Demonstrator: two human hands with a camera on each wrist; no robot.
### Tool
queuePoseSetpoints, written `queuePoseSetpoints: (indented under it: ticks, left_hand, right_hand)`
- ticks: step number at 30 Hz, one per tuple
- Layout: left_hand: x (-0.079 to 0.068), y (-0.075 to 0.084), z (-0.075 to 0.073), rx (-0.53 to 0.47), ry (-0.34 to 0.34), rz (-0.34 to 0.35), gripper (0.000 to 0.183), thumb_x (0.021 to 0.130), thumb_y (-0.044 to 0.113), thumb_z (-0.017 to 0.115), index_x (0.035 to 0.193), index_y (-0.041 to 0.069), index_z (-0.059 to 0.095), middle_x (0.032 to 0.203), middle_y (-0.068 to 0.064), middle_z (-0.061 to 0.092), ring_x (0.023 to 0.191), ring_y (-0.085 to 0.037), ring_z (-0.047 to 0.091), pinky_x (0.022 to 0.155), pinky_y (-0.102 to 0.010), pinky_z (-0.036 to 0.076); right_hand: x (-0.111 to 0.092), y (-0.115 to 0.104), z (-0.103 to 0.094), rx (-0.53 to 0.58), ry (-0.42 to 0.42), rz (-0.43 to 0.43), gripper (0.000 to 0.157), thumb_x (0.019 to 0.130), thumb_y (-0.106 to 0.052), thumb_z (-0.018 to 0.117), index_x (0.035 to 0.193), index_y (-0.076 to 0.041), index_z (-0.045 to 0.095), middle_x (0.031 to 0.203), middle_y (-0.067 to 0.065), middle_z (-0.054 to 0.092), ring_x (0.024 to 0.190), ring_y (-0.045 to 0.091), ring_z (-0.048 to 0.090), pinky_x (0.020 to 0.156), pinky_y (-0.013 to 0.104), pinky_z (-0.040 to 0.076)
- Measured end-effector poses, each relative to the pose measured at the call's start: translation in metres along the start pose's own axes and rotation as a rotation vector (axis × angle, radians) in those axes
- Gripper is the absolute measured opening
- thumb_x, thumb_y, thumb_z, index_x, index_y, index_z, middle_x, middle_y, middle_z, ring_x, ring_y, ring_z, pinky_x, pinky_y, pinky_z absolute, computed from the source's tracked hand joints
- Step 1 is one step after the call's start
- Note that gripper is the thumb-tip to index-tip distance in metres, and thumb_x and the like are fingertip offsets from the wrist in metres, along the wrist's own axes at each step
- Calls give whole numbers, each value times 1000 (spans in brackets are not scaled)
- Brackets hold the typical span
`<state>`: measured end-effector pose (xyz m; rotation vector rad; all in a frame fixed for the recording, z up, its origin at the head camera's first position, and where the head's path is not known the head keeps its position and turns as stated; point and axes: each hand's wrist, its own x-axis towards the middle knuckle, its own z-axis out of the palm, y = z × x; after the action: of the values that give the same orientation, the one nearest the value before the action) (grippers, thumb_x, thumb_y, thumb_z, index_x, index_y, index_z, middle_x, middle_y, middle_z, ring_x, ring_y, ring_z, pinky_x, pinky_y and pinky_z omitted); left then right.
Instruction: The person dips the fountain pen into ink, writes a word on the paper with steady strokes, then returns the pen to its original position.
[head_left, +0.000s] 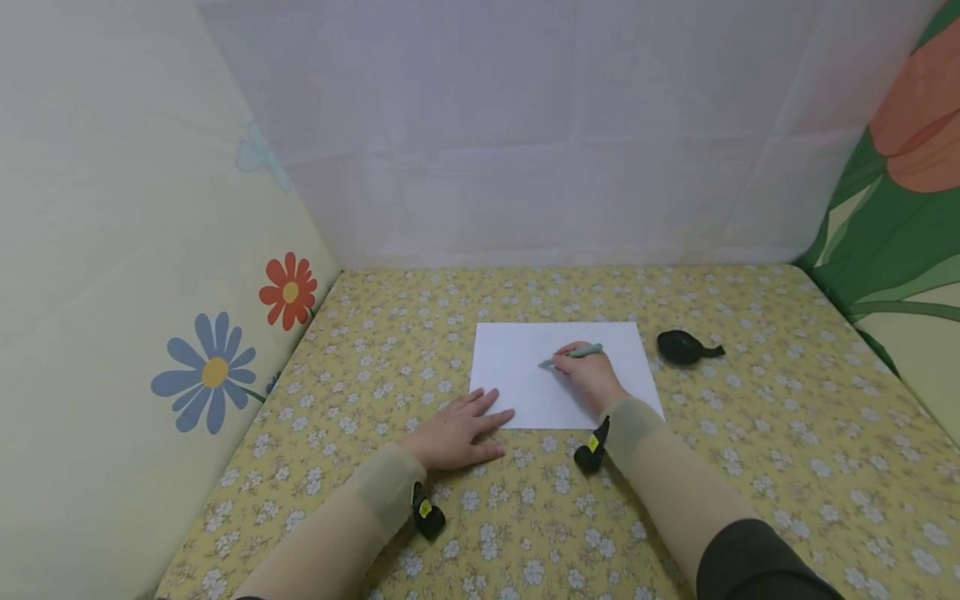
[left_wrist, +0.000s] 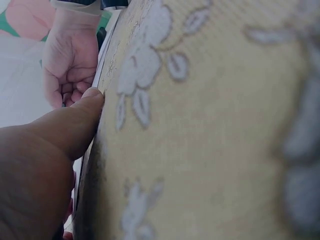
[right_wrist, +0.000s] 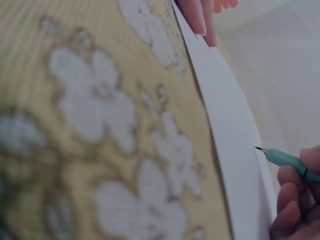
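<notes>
A white sheet of paper (head_left: 517, 350) lies flat on the flowered cloth. Over its middle my right hand (head_left: 592, 379) holds a teal fountain pen (head_left: 585, 351) between thumb and fingers. The dark nib points left and down, close to the paper, in the right wrist view, where the teal grip section (right_wrist: 285, 159) also shows. At the sheet's lower left corner rests my left hand (head_left: 453, 433), palm down with fingers spread, fingertips on the paper's edge. The left wrist view shows its thumb (left_wrist: 82, 112) on the cloth beside the edge.
Right of the paper lies a black rounded object with a narrow tail (head_left: 681, 348). Yellow flowered cloth (head_left: 405, 333) covers the table. A pale sheet (head_left: 540, 150) hangs behind, and flower-printed panels (head_left: 112, 275) stand at both sides. Each wrist carries a small black camera (head_left: 591, 454).
</notes>
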<state>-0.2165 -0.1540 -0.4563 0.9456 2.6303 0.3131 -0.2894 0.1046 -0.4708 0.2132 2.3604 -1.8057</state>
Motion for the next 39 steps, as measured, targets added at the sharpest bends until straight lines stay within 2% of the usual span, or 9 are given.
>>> queuePoseSetpoints:
  ticks: [9, 39]
  left_hand:
    - [0, 0, -1, -1, 3, 9, 62, 97, 57, 43, 152, 33, 28, 161, -3, 7, 147, -27, 5, 116, -51, 14]
    - [-2, 2, -2, -20, 5, 20, 62, 98, 54, 44, 153, 30, 28, 162, -4, 5, 147, -28, 3, 116, -52, 11]
  right_hand:
    - [-2, 1, -3, -20, 20, 14, 22, 91, -23, 67, 107, -8, 66, 98, 7, 65, 89, 22, 57, 79, 34, 47]
    - [-1, 10, -34, -81, 62, 39, 24, 90, -25, 66, 107, -7, 67, 98, 6, 66, 90, 21, 58, 80, 32, 48]
